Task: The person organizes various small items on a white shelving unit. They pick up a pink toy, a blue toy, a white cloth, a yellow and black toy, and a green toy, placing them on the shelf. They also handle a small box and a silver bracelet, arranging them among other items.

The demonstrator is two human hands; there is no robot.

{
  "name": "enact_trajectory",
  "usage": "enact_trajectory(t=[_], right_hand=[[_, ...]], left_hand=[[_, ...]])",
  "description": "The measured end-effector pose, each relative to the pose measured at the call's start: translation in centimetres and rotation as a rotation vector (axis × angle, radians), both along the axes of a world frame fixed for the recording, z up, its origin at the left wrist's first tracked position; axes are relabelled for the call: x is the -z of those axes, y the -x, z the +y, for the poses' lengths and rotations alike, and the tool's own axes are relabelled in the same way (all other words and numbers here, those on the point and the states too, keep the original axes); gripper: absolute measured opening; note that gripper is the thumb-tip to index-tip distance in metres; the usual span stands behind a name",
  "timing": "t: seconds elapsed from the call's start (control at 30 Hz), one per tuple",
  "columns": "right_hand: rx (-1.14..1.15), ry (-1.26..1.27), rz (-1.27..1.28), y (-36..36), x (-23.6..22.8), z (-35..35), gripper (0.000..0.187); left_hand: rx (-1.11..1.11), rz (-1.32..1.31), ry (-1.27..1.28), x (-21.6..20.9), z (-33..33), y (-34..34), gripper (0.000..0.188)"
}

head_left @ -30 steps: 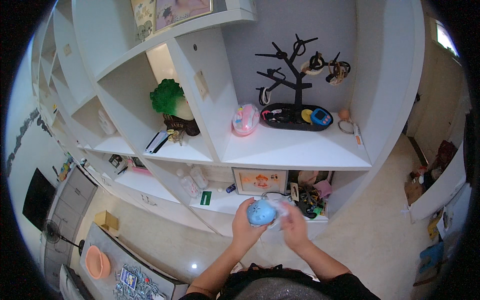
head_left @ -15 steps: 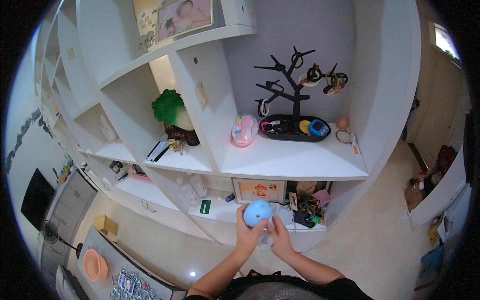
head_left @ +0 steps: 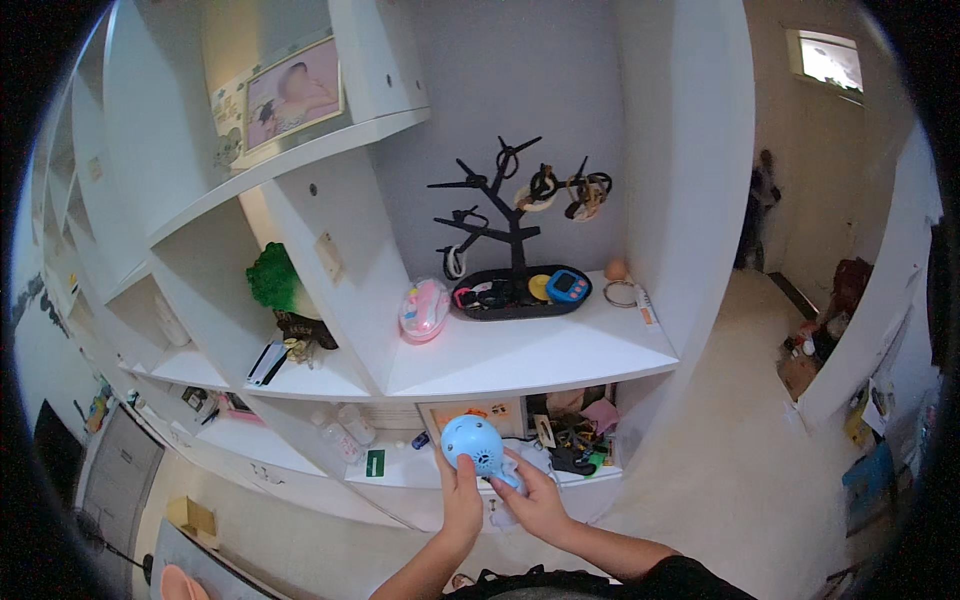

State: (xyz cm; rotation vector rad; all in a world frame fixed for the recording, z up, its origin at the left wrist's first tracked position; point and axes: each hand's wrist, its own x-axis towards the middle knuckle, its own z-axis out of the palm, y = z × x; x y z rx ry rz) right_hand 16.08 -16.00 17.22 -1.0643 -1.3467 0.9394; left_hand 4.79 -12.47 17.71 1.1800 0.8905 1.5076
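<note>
Your right sleeve (head_left: 690, 580): plain black cloth, short, ending near elbow. Your black garment (head_left: 540, 576): uneven, ruffled-looking edge, details blurred. Your forearms (head_left: 618, 549), fingers (head_left: 466, 474): bare.

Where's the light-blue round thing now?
The light-blue round thing is at the head view's lower middle, held in the left hand and right hand, partly covering the lower framed picture.

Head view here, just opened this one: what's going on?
A person stands at a white shelf unit, holding a light-blue round object in both bare hands. The left hand supports the round body, thumb on its near side; the right hand grips the narrow part at its lower right. On the shelf above the hands stand a black tree-shaped stand hung with bands and, left of it, a pink oval case.
</note>
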Motion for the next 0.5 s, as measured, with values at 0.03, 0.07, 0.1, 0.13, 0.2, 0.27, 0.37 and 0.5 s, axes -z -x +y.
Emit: enact_trajectory(t=[0.03,0.07,0.1,0.13,0.2,0.27,0.37,0.5], right_hand=[[0.018,0.030,0.010,-0.5,-0.4,0.1,0.048],[0.034,0.059,0.020,-1.0,-0.7,0.2,0.047],[0.015,0.119,0.064,-1.4,-0.9,0.1,0.054],[0.032,0.030,-0.004,-1.5,-0.9,0.0,0.054],[0.066,-0.149,-0.142,-1.7,-1.2,-0.4,0.055],[0.055,-0.141,-0.271,-2.1,-2.5,-0.7,0.057],[0.040,-0.127,-0.377,-3.0,-4.2,-1.1,0.054],[0.051,-0.276,-0.403,-4.4,-4.6,-1.1,0.042]], left_hand=[[-0.028,0.050,-0.068,-1.1,-0.4,-0.4,0.053],[-0.057,0.099,-0.136,-1.7,-0.7,-0.7,0.054],[-0.038,0.117,-0.167,-1.7,-0.7,-1.0,0.061],[-0.024,0.136,-0.197,-1.8,-0.7,-1.3,0.068],[0.011,0.065,-0.178,-2.5,-1.0,-2.0,0.076],[0.047,-0.110,-0.073,-3.9,-1.3,-2.4,0.074],[0.037,-0.140,-0.107,-3.9,-1.0,-2.4,0.071],[0.075,-0.110,-0.135,-5.0,-0.1,-1.5,0.074]])
